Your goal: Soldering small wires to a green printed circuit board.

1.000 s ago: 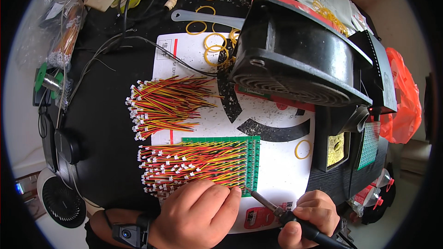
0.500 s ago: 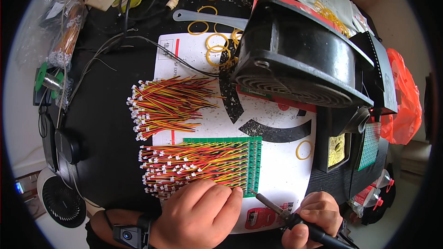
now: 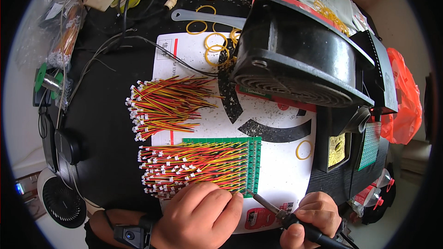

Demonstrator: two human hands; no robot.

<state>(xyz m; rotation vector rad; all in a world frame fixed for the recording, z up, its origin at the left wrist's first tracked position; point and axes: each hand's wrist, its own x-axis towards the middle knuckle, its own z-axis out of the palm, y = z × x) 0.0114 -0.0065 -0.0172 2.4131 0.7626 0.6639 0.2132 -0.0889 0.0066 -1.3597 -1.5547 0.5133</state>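
A soldering iron (image 3: 266, 204) is gripped in my right hand (image 3: 319, 214), its tip at the lower right edge of a green circuit board (image 3: 254, 168). My left hand (image 3: 200, 214) is closed in a pinch beside that tip. Thin connector wires (image 3: 217, 166) in red, yellow and black lie in rows across the board, white plugs to the left. The lowest ones run under my left fingers, which partly hide them. Above the board lies a loose pile of similar wires (image 3: 173, 103) with white plugs.
A black box fan (image 3: 300, 55) stands over the white sheet (image 3: 286, 166). Right of it are a tip-cleaner tray (image 3: 338, 152) and a perforated green board (image 3: 369, 145). Rubber bands (image 3: 216, 41) lie at the back. A solder spool (image 3: 48, 81) and small fan (image 3: 62, 198) are at left.
The iron's tip has shifted slightly left along the board's lower edge. My left hand and the wires stay almost in place.
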